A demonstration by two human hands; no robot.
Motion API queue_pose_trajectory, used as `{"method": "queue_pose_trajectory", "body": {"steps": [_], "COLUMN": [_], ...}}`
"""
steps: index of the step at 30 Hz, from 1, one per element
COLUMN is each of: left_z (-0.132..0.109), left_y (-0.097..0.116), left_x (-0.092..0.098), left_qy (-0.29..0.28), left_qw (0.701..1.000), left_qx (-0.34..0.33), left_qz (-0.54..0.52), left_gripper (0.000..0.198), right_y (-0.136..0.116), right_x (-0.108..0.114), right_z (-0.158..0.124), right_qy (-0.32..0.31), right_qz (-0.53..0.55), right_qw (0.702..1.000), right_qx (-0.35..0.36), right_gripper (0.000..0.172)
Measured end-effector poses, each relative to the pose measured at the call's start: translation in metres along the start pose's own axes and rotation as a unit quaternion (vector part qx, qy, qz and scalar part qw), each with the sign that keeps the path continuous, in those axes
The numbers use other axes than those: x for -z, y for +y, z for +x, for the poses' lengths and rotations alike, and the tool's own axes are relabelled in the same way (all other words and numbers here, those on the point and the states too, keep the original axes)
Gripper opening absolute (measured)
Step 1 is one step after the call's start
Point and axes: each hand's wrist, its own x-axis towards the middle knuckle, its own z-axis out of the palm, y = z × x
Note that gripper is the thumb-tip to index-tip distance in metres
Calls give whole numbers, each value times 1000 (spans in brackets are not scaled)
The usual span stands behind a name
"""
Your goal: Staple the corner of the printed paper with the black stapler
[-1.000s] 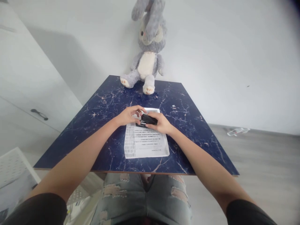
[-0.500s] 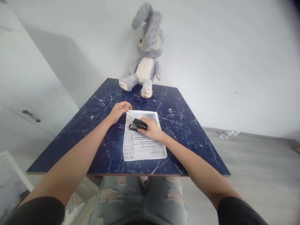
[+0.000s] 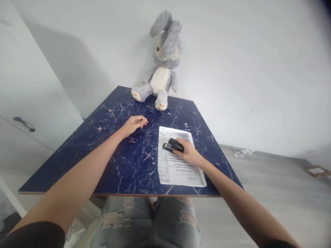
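Observation:
A printed sheet of paper [image 3: 178, 168] lies on the right part of a dark blue marbled table [image 3: 108, 151]. On the sheet rests a black stapler [image 3: 172, 145], and my right hand [image 3: 188, 154] grips its rear end. My left hand [image 3: 133, 124] rests on the bare tabletop left of the sheet, apart from it, with the fingers loosely curled and nothing in them.
A grey plush rabbit [image 3: 161, 65] sits at the table's far edge against the white wall. A white cabinet with a dark handle [image 3: 23, 124] stands at the left. Small litter [image 3: 241, 152] and a flat box [image 3: 317, 170] lie on the grey floor at the right.
My right hand has slid the paper and stapler to the right across the table. My left hand has let go of the stapler and drawn back to the left.

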Motion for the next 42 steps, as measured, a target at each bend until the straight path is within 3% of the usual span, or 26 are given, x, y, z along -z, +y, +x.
{"method": "queue_pose_trajectory", "body": {"steps": [5,7,9,11,13,15,17,22,27,33,37,42], "left_z": [3,4,4,4,2,1,0,2,1,-7,-10,-5], "left_y": [-6,-8,-7,-3,4,9,11,5,5,12,12,6], "left_x": [1,3,5,9,12,15,18,25,38,60,66,57], "left_qy": [9,29,51,72,99,132,146,167,212,294,299,284], "left_qw": [1000,999,995,984,968,949,937,925,918,931,929,928], "left_qx": [-1,-5,-1,16,43,67,74,22,8,-26,-58,-44], "left_qz": [-13,-37,-90,-160,-227,-277,-309,-341,-334,-215,-210,-237], "left_gripper": [41,42,49,60,66,66,67,66,67,64,64,63], "right_y": [43,62,79,93,102,107,108,76,7,-65,-78,-50], "right_x": [35,46,51,49,41,28,13,-24,-82,-155,-165,-138], "right_z": [-29,-19,1,25,48,67,82,123,181,240,246,212], "right_qy": [20,99,166,128,47,-9,-27,-36,-47,-65,-57,-58], "right_qz": [62,80,-9,-151,-245,-284,-300,-308,-262,-167,-157,-171], "right_qw": [997,990,983,976,961,945,934,936,960,983,984,982], "right_qx": [-44,-55,-75,-86,-117,-163,-192,-167,-84,38,68,54], "right_gripper": [44,61,74,84,99,104,103,95,90,90,87,87]}}
